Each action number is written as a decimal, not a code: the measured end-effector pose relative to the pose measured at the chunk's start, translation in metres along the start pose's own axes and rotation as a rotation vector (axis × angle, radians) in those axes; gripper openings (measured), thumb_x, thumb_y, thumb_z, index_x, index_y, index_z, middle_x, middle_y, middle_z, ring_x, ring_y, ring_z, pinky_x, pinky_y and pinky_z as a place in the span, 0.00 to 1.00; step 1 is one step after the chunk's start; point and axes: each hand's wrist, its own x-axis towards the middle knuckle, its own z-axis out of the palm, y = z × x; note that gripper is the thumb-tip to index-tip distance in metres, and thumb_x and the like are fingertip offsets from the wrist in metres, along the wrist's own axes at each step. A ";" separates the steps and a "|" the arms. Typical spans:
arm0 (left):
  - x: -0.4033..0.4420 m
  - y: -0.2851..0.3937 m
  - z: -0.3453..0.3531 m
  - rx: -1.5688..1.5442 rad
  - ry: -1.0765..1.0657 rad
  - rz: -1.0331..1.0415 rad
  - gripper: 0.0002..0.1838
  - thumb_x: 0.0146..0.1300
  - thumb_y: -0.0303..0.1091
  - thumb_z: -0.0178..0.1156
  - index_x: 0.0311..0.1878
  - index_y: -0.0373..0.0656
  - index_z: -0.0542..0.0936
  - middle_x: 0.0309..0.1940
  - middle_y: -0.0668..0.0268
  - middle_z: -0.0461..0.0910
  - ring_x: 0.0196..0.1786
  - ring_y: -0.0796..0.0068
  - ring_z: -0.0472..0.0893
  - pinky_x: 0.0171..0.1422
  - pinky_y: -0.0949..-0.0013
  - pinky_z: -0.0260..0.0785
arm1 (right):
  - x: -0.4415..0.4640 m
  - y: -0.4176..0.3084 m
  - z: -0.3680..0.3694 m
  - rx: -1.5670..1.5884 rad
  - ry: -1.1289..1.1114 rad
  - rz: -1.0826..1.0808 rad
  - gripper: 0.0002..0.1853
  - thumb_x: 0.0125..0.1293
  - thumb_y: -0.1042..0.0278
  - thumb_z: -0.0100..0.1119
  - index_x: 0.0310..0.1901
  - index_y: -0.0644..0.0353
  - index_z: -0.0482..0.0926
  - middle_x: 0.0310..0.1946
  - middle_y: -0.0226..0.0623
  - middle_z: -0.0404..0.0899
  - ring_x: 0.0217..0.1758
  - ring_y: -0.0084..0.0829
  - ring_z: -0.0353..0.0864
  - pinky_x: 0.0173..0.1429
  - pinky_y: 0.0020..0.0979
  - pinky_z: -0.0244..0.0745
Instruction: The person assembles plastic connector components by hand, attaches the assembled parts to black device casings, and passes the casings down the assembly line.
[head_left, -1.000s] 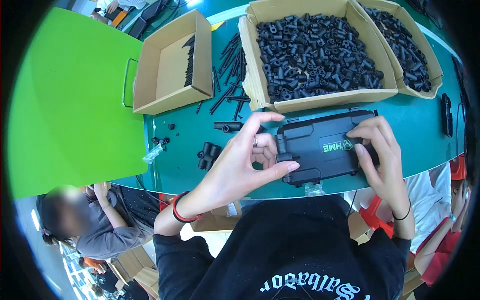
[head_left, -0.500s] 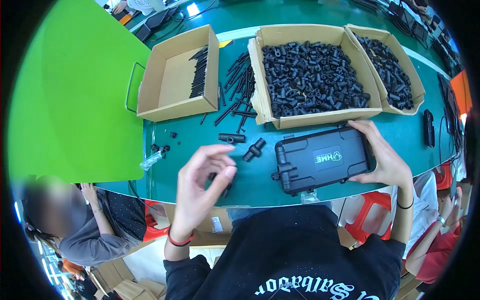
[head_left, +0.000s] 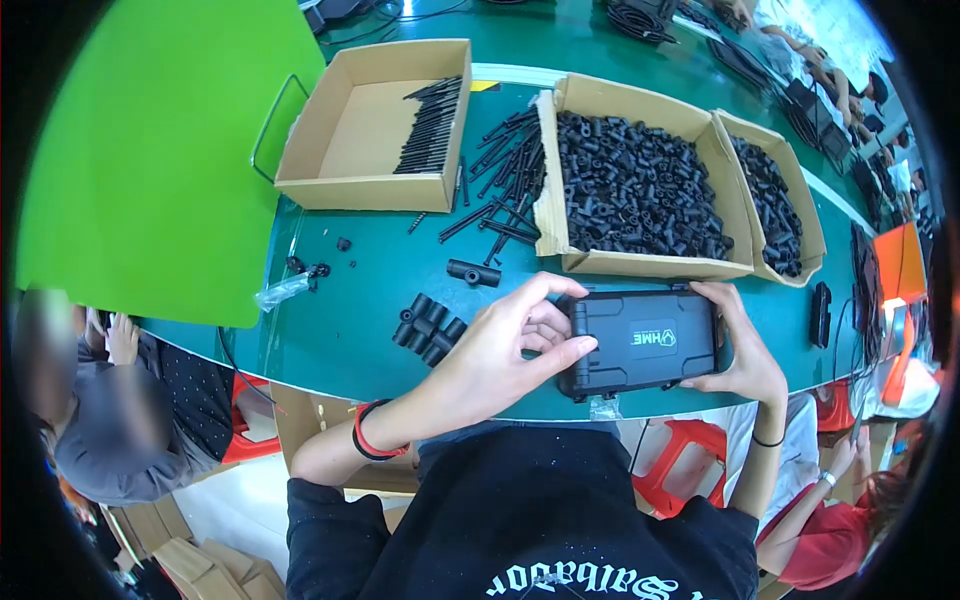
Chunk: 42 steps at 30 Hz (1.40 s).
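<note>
A black case with a green and white HME logo (head_left: 650, 345) lies near the table's front edge. My left hand (head_left: 510, 345) reaches its left end, thumb and fingertips pressed to that side. The right end is gripped by my right hand (head_left: 745, 345), fingers at the top corner and thumb at the bottom one. Left of my left hand, several black tube fittings (head_left: 425, 325) sit side by side. One more black fitting (head_left: 473, 273) lies just above them. Whether anything small is between my left fingers is hidden.
Cardboard boxes of black fittings (head_left: 655, 262) (head_left: 815, 262) stand behind the case. Black screws (head_left: 500, 180) lie loose beside a box with more screws (head_left: 365, 195). A green board (head_left: 160, 160) is at the left, small parts and a plastic bag (head_left: 282, 291) near it. People sit on both sides.
Since half a second ago, my left hand has moved right from the loose fittings to the case's left end. The fitting that lay between them is no longer seen there. The view has shifted.
</note>
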 end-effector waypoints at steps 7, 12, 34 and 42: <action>-0.048 0.013 -0.028 0.212 0.236 0.202 0.33 0.67 0.31 0.64 0.71 0.35 0.60 0.43 0.57 0.80 0.39 0.77 0.81 0.44 0.73 0.74 | -0.009 0.007 -0.008 0.168 0.117 0.003 0.56 0.24 0.55 0.83 0.64 0.58 0.70 0.57 0.41 0.68 0.60 0.37 0.70 0.59 0.33 0.69; -0.081 -0.006 -0.060 0.506 0.867 0.263 0.17 0.62 0.21 0.62 0.55 0.36 0.77 0.38 0.61 0.80 0.34 0.76 0.77 0.42 0.74 0.70 | 0.046 -0.008 -0.068 0.439 0.085 -0.067 0.58 0.23 0.47 0.83 0.61 0.66 0.69 0.55 0.39 0.67 0.60 0.35 0.70 0.66 0.32 0.62; -0.078 -0.046 -0.062 1.113 1.130 0.328 0.10 0.51 0.23 0.65 0.38 0.44 0.81 0.32 0.67 0.81 0.38 0.63 0.78 0.46 0.61 0.65 | 0.469 0.091 -0.155 0.101 0.900 0.201 0.48 0.44 0.38 0.77 0.54 0.77 0.77 0.48 0.44 0.82 0.52 0.32 0.81 0.53 0.30 0.74; -0.079 -0.047 -0.061 1.097 1.123 0.303 0.09 0.49 0.23 0.64 0.35 0.45 0.81 0.31 0.70 0.81 0.36 0.67 0.78 0.46 0.62 0.64 | 0.516 0.144 -0.191 -0.112 1.140 0.376 0.44 0.43 0.34 0.74 0.54 0.65 0.81 0.52 0.45 0.81 0.60 0.36 0.77 0.67 0.33 0.65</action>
